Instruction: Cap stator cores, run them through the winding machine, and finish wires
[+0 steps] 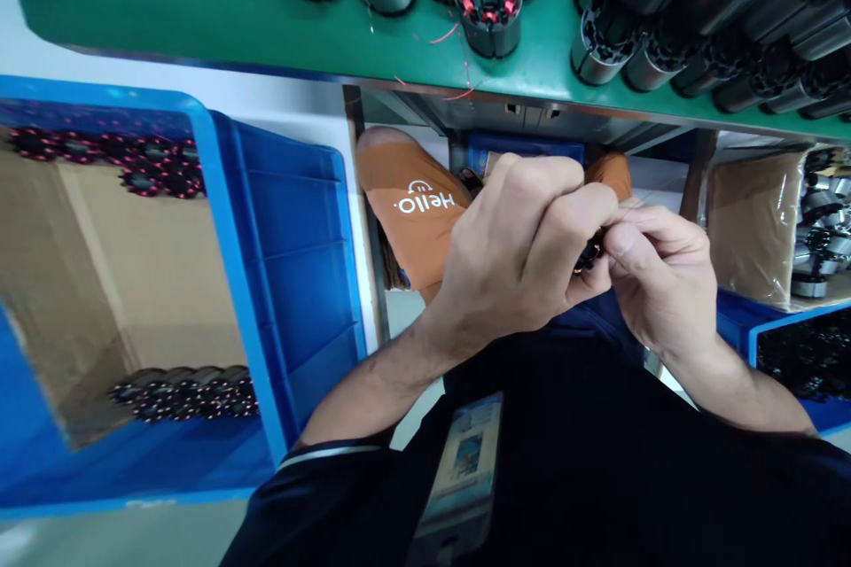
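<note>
Stator (pixel 589 257): dark, notched, mostly hidden | left hand (pixel 532 239): clamped around it | right hand (pixel 665 275): at its edge, grip unclear

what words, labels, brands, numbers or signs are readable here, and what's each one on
"Hello.": white print on the orange cloth over the leg, upside down in this view, beside a small smiling-face sign.
Badge on the dark top: printing too small and blurred to read.
Blue crate: pale marks on the lower edge, illegible.
</note>
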`<action>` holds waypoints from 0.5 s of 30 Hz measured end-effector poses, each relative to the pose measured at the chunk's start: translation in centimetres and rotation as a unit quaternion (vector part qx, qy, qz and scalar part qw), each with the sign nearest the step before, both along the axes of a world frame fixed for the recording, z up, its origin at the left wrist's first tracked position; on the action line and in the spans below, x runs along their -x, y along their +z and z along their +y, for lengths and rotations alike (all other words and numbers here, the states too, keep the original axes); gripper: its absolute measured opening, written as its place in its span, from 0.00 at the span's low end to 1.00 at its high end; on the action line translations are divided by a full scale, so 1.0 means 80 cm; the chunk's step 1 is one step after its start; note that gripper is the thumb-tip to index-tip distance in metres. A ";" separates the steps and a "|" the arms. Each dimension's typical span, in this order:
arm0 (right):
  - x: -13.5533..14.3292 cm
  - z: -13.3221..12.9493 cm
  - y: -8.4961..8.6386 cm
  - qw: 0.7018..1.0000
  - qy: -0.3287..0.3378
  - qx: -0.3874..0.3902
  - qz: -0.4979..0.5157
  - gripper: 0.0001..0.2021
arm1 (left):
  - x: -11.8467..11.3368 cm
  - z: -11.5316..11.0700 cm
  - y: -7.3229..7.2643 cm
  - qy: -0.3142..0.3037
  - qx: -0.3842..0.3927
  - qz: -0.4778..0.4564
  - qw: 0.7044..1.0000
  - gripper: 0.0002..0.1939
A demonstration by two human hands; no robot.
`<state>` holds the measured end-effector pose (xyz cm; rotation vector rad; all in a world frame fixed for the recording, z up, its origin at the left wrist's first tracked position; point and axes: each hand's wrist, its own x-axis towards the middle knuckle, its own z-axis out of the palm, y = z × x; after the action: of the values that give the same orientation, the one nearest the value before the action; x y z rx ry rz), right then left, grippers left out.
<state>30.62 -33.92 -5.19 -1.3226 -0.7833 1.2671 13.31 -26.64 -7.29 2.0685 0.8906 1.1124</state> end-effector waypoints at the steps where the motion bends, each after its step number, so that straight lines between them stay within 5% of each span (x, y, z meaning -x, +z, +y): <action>1: -0.003 0.002 0.000 1.000 0.006 -0.013 -0.007 0.08 | -0.001 -0.001 0.000 0.021 -0.062 0.006 0.998 0.11; 3: -0.013 0.008 0.004 0.998 0.038 -0.039 -0.030 0.06 | -0.004 -0.004 0.003 0.052 -0.158 0.018 0.986 0.10; 8: -0.056 0.036 0.037 0.953 0.170 -0.138 -0.211 0.04 | -0.002 -0.003 0.020 0.017 -0.083 -0.024 0.996 0.07; 11: -0.077 0.049 0.070 0.876 0.251 -0.207 -0.355 0.07 | 0.004 0.010 0.015 -0.106 0.104 -0.072 0.986 0.07; 13: -0.083 0.052 0.089 0.837 0.303 -0.203 -0.407 0.06 | 0.008 0.017 0.003 -0.238 0.319 -0.083 0.913 0.19; 15: -0.084 0.051 0.097 0.852 0.316 -0.130 -0.396 0.02 | 0.011 0.016 -0.010 -0.272 0.439 -0.101 0.850 0.32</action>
<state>37.36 -29.87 2.58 -1.4026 -2.0358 0.9959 12.40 -25.38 -8.11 1.2632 0.4955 0.4471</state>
